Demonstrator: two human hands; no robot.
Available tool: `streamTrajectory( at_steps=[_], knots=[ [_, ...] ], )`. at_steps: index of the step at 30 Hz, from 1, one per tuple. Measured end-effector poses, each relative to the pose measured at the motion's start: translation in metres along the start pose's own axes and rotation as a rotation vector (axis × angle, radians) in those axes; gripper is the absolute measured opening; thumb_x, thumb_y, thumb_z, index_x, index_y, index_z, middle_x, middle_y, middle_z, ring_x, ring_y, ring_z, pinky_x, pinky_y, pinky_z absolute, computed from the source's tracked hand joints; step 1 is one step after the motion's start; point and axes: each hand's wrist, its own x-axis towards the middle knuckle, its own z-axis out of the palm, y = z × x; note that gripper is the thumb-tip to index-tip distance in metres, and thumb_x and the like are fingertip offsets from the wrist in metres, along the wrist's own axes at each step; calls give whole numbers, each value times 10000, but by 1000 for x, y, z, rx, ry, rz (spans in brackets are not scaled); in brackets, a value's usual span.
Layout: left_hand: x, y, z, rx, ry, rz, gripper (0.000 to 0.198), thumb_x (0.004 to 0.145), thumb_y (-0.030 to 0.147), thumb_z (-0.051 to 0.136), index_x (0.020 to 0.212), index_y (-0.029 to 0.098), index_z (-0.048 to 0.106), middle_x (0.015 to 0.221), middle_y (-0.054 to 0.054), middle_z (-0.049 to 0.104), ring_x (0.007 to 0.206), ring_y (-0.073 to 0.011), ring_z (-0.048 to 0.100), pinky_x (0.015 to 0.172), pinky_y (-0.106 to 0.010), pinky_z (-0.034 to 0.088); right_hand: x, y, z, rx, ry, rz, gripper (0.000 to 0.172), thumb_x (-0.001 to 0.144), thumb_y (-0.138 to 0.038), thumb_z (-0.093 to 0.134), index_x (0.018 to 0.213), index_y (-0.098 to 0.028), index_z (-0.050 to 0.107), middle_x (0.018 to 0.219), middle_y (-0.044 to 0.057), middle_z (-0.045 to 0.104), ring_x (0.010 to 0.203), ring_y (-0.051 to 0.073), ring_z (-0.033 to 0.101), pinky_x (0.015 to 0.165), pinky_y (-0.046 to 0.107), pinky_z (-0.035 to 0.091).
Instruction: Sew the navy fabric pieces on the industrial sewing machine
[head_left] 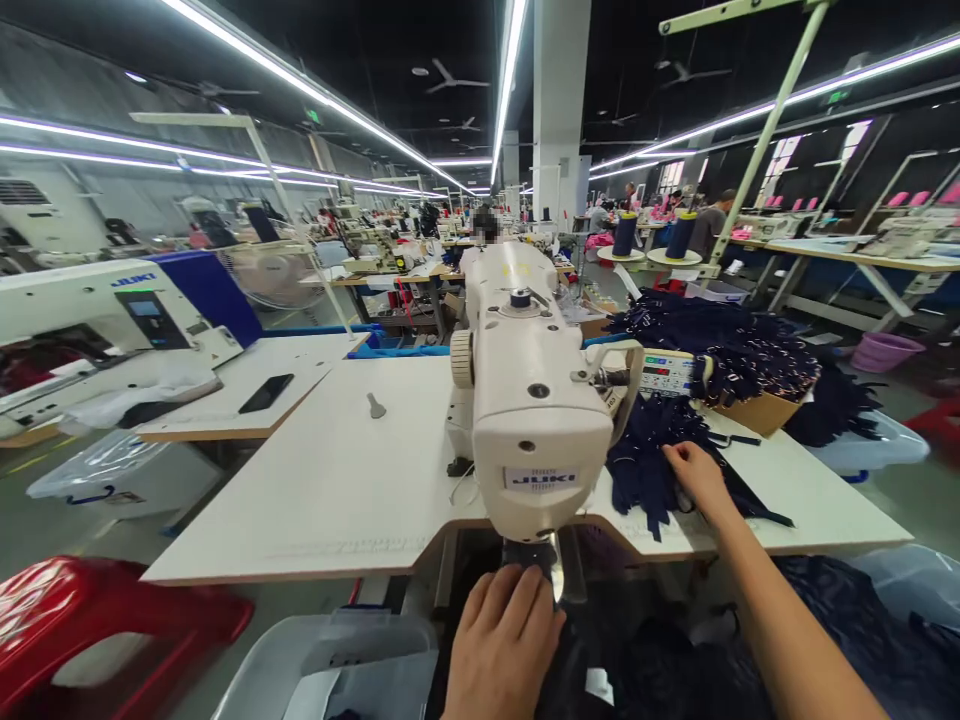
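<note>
A white JUKI sewing machine (540,430) stands in front of me, its head over a notch in the tabletop. My left hand (504,635) lies on dark fabric (574,650) just below the needle area, fingers stretched forward and close together. Part of that fabric hides under the palm. To the right of the machine, a loose heap of navy fabric strips (637,465) covers the table. My right hand (697,475) reaches into this heap, thumb and forefinger pinched on a strip at its edge.
A bigger pile of navy strips (720,335) sits on a cardboard box (765,410) behind the heap. On the left lie a small metal piece (375,406) and a phone (266,393). A red stool (97,630) and a clear plastic bin (330,650) stand low at left.
</note>
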Motion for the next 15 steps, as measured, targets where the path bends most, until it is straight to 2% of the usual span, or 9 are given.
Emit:
streamTrajectory(
  at_steps=[3, 5, 7, 9, 11, 13, 15],
  knots=[
    [-1, -7, -1, -114, -3, 27, 227, 970, 269, 430, 1009, 230, 650, 1008, 18, 713, 1022, -141, 629, 963, -283, 380, -8, -14, -14, 220, 26, -22, 259, 894, -423, 518, 879, -167, 549, 772, 23, 615, 633, 134, 571, 626, 296, 474],
    [2, -13, -9, -183, -27, 36, 196, 959, 251, 461, 1025, 233, 644, 1017, 24, 717, 1041, -125, 631, 1015, -272, 349, -26, -25, -25, 364, 21, -44, 250, 867, -421, 492, 973, -195, 507, 785, 39, 611, 576, 118, 530, 527, 261, 421],
    [7, -17, -18, -243, -90, 43, 174, 954, 229, 488, 1048, 234, 634, 1018, 32, 721, 1039, -113, 638, 1071, -272, 300, -52, -35, -35, 462, -18, -59, 304, 832, -419, 544, 1070, -235, 499, 768, 5, 583, 517, 88, 456, 447, 231, 335],
    [12, -20, -25, -311, -155, 40, 171, 954, 208, 503, 1072, 228, 624, 1028, 33, 722, 1045, -104, 639, 1100, -268, 273, -81, -43, -43, 517, -125, -37, 338, 823, -470, 593, 1083, -256, 558, 682, -31, 538, 484, 77, 404, 425, 209, 315],
    [13, -23, -28, -382, -194, -1, 176, 951, 198, 517, 1090, 224, 620, 1059, 24, 716, 1058, -104, 636, 1105, -272, 289, -107, -49, -48, 454, -250, 2, 400, 759, -545, 665, 1006, -232, 636, 642, -13, 566, 520, 102, 461, 442, 203, 368],
    [10, -25, -26, -457, -221, -52, 187, 949, 198, 520, 1105, 221, 621, 1092, 7, 707, 1072, -116, 632, 1097, -293, 329, -128, -51, -49, 358, -412, 40, 477, 668, -595, 726, 936, -204, 686, 711, 44, 651, 620, 157, 558, 518, 230, 457],
    [6, -27, -22, -530, -233, -104, 201, 945, 197, 525, 1117, 220, 624, 1111, -5, 700, 1084, -128, 628, 1087, -310, 367, -142, -51, -46, 289, -576, 38, 511, 664, -623, 710, 962, -207, 702, 779, 63, 684, 645, 181, 578, 550, 258, 481]
  ],
)
